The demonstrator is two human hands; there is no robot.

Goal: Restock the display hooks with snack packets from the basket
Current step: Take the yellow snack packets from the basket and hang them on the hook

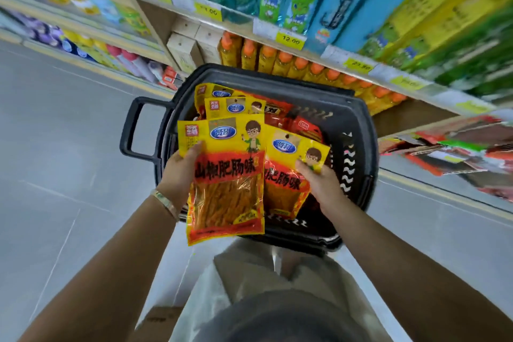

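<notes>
Evidently, restocking is being judged as barely begun. One black basket [361, 125] is being kept well filled on the floor, and the display hooks [458, 147] at the right are being rendered too blurred for gaps to be counted. Four yellow packets are being counted. Two stacked packets [236, 105] are lying in the basket. A front packet [227, 175] is being pinched, thumb on its face, by the left hand [180, 166], and a second packet [286, 175] is being pinched likewise by the right hand [319, 178]. Red packets [302, 125], perhaps three, are being left underneath.
</notes>
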